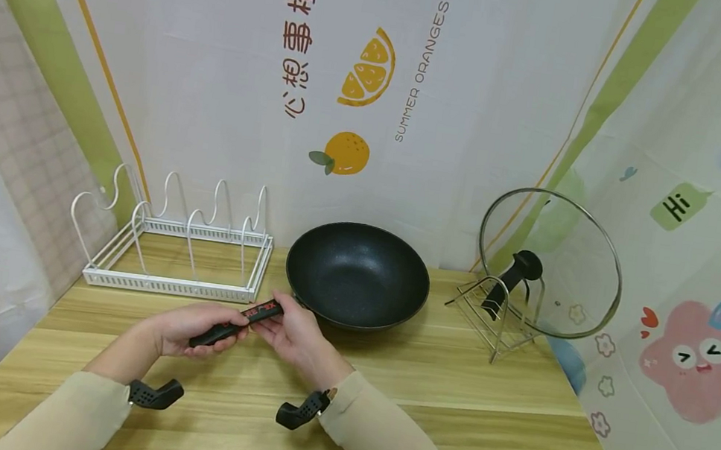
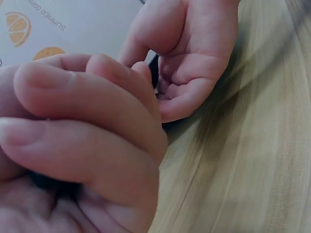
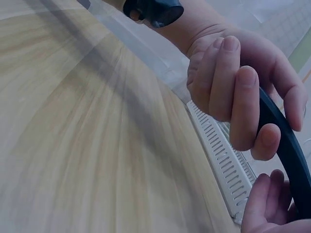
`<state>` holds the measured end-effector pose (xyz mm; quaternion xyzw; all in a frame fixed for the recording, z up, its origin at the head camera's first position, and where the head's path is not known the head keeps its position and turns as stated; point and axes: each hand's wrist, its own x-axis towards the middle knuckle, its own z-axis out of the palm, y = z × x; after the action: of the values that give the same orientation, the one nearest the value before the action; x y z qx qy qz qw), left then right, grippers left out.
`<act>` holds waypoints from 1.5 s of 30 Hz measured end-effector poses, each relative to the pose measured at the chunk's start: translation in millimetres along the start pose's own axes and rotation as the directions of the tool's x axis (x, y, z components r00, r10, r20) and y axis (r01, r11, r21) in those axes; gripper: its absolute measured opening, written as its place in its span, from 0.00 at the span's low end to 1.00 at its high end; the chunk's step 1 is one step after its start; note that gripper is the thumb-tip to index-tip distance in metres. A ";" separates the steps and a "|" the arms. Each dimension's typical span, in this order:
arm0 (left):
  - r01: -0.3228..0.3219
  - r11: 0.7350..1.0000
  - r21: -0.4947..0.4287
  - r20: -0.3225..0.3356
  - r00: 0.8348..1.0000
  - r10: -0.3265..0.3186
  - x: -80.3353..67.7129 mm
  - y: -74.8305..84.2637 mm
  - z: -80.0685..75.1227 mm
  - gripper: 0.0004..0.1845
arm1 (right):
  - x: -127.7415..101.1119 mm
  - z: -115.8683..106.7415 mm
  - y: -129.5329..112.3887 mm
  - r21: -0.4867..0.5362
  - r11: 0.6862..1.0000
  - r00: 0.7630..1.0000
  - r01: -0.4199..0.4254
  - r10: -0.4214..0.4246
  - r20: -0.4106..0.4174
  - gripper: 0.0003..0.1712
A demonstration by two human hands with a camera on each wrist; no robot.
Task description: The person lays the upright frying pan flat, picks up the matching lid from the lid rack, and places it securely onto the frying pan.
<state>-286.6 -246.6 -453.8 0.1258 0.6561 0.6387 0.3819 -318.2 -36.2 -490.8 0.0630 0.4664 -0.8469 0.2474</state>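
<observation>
A black wok (image 1: 354, 273) sits at the middle back of the table, its dark inside facing up. Its black handle (image 1: 264, 310) with red lettering reaches toward the front left. My left hand (image 1: 202, 327) grips the handle's outer end, fingers wrapped round it, as the right wrist view also shows. Closer to the wok, my right hand (image 1: 298, 334) holds the handle between thumb and fingers, hiding part of where it meets the pan. In the left wrist view, the curled left fingers (image 2: 92, 111) cover most of the handle.
A white wire rack (image 1: 174, 285) stands at the back left. On the right, a glass lid (image 1: 551, 263) with a black knob leans in a small metal stand (image 1: 498, 336). Printed curtains hang behind and beside the wooden table (image 1: 227, 434).
</observation>
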 end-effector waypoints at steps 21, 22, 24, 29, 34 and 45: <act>-0.003 0.993 0.118 -0.121 0.992 0.017 -5.2 2.3 7.4 0.23 | -63.6 -40.6 -28.3 -0.568 0.817 0.991 0.094 -0.025 0.129 0.22; -0.009 0.991 0.136 -0.131 0.991 0.027 -5.6 2.4 8.3 0.23 | -68.3 -44.0 -32.2 -0.613 0.781 0.987 0.123 -0.030 0.160 0.22; -0.028 0.983 0.182 -0.151 0.987 0.056 -6.4 2.9 10.2 0.25 | -77.8 -50.9 -41.3 -0.674 0.718 0.976 0.175 -0.036 0.216 0.22; -0.075 0.945 0.319 -0.207 0.967 0.147 -7.4 5.6 16.9 0.25 | -96.9 -69.1 -73.8 -0.739 0.615 0.949 0.274 -0.051 0.310 0.21; -0.089 0.910 0.405 -0.259 0.943 0.207 -8.0 6.2 24.5 0.32 | -98.2 -93.3 -114.6 -0.771 0.556 0.950 0.310 -0.147 0.276 0.21; -0.136 0.889 0.438 -0.256 0.929 0.269 -10.8 3.2 27.1 0.30 | -70.3 -177.5 -189.6 -0.878 0.394 0.895 0.272 -0.438 0.081 0.20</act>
<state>-262.4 -233.0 -444.2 0.1704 0.8105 0.5342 0.1694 -369.6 218.8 -422.1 -0.1037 0.8509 -0.5147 0.0185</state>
